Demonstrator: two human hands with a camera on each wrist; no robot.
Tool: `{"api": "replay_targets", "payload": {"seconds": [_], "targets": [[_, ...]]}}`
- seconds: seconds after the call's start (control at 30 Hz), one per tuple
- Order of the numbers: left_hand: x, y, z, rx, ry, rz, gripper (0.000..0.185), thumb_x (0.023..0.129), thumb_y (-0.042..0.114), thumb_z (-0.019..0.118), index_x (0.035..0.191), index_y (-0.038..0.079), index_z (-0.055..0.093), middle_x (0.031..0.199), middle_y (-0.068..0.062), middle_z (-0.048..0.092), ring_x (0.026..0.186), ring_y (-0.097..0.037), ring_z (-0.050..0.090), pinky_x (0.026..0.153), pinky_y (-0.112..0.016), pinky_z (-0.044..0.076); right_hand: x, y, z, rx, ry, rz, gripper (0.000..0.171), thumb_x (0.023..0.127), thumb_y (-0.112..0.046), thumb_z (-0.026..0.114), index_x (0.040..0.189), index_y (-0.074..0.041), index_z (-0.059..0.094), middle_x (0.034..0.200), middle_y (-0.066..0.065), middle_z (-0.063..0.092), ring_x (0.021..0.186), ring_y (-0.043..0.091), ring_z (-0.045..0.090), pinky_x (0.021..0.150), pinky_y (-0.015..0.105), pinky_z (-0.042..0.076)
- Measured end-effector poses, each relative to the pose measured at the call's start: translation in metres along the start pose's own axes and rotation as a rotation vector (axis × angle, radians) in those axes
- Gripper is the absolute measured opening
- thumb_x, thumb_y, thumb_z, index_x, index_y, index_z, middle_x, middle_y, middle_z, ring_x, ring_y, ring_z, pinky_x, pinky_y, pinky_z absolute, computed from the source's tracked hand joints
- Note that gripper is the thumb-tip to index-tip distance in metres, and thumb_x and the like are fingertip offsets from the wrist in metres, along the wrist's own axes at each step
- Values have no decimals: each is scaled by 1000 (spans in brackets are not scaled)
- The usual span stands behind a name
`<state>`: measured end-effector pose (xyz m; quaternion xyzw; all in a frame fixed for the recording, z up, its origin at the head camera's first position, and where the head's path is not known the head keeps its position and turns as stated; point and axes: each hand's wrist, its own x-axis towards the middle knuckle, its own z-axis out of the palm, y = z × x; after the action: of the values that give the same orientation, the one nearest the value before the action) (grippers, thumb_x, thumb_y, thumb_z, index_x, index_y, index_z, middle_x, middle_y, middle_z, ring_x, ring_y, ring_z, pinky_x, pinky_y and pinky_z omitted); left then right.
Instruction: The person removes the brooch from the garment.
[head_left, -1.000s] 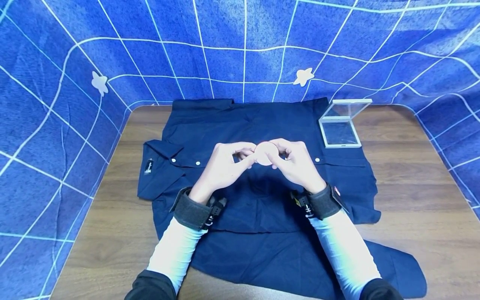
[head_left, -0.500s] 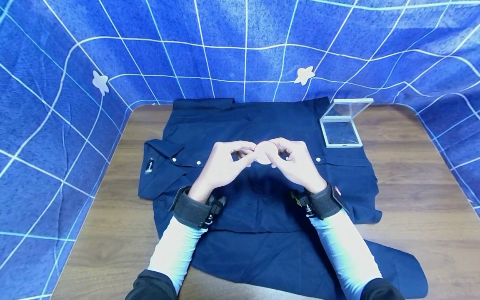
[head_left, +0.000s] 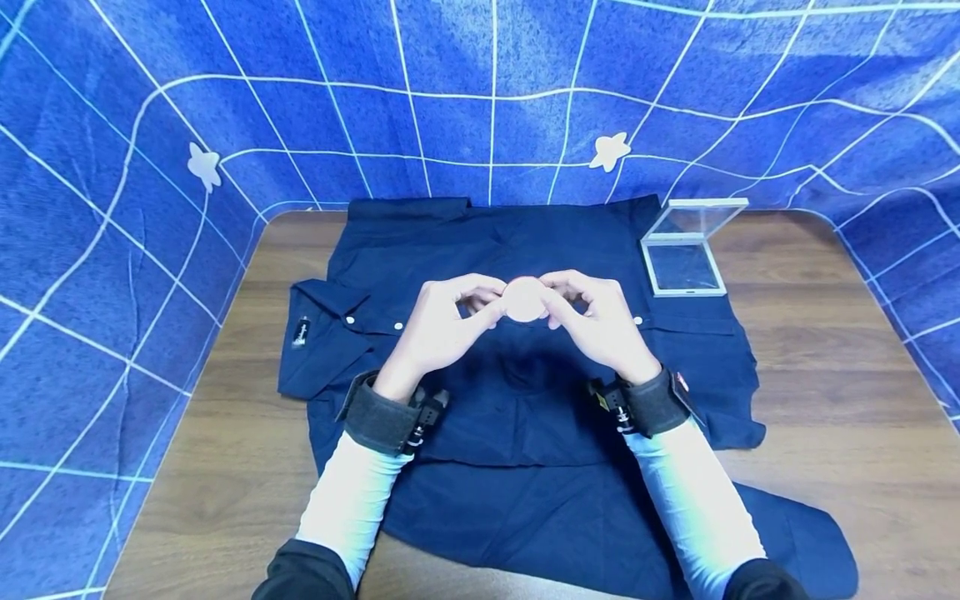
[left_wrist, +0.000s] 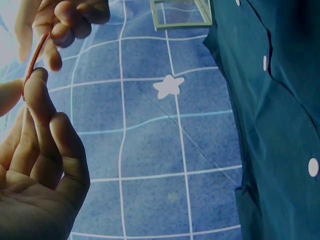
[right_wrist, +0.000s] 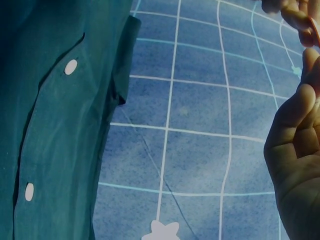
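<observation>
A thin round disc with a pale face and a red rim is held up over the dark blue shirt. My left hand pinches its left edge between thumb and forefinger. On the opposite edge, the thumb and fingers of my right hand pinch it too. Seen edge-on in the left wrist view, the disc is a narrow reddish strip. Only a sliver of the disc shows at the right border of the right wrist view. The shirt lies spread, collar to the left, white buttons showing.
A clear square case with a white frame stands with its lid raised, at the shirt's back right. Beneath everything is a wooden table. A blue grid-patterned cloth with white stars rises behind and at both sides.
Both hands have lifted slightly and the disc has shifted a little up and left. My right thumb has slid from the disc's face to its right edge.
</observation>
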<state>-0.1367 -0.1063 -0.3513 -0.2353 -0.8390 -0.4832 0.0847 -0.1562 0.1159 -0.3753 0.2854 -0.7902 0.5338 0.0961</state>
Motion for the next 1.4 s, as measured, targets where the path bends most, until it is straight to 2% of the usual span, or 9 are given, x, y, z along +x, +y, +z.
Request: {"api": "replay_targets", "payload": {"seconds": [0.2, 0.4, 0.77, 0.97, 1.1, 1.27, 1.4], "targets": [[1, -3, -5, -8, 62, 1, 18, 91, 13, 70, 105, 3, 72, 84, -9, 74, 68, -15, 65, 64, -29, 51, 1, 1, -3, 3, -22, 18, 17, 95, -5, 59, 109, -1, 68, 79, 14, 71, 63, 5, 63, 57, 22, 50], [3, -4, -6, 13, 92, 20, 17, 91, 15, 70, 105, 5, 72, 86, -8, 74, 70, -15, 63, 65, -25, 50, 2, 1, -3, -8, -38, 24, 17, 95, -5, 61, 110, -3, 68, 79, 12, 72, 63, 5, 63, 56, 22, 46], [6, -4, -3, 31, 22, 3, 19, 92, 18, 69, 106, 7, 73, 91, -7, 75, 74, -14, 65, 69, -28, 52, 4, 1, -4, -37, -54, 22, 13, 93, -4, 64, 105, -1, 69, 79, 10, 73, 62, 8, 65, 60, 18, 51], [6, -11, -3, -15, 7, -74, 21, 94, 21, 67, 109, 7, 71, 90, -7, 74, 68, -14, 65, 61, -31, 51, 5, 1, -5, -55, -45, 19, 12, 93, -5, 65, 103, 0, 69, 79, 10, 73, 63, 8, 66, 61, 19, 52], [8, -15, 1, -146, -49, -191, 23, 99, 20, 60, 113, 3, 67, 90, -12, 73, 66, -15, 68, 61, -27, 53, 5, 1, -7, -70, -23, 17, 12, 92, -4, 65, 103, 0, 69, 78, 10, 73, 62, 5, 65, 61, 18, 52], [12, -14, 10, -508, -109, -417, 23, 103, 19, 50, 113, -1, 58, 83, -5, 71, 61, -12, 65, 61, -23, 55, 6, 2, -7, -87, -3, 6, 12, 92, -4, 65, 103, 0, 69, 77, 9, 73, 62, 6, 64, 60, 16, 51], [14, -13, 15, -754, -94, -561, 19, 105, 21, 46, 107, 3, 52, 76, 1, 68, 57, -11, 61, 58, -22, 52, 6, 3, -6, -101, 8, -17, 13, 92, -4, 66, 104, 0, 69, 79, 9, 73, 62, 7, 63, 60, 15, 50]]}}
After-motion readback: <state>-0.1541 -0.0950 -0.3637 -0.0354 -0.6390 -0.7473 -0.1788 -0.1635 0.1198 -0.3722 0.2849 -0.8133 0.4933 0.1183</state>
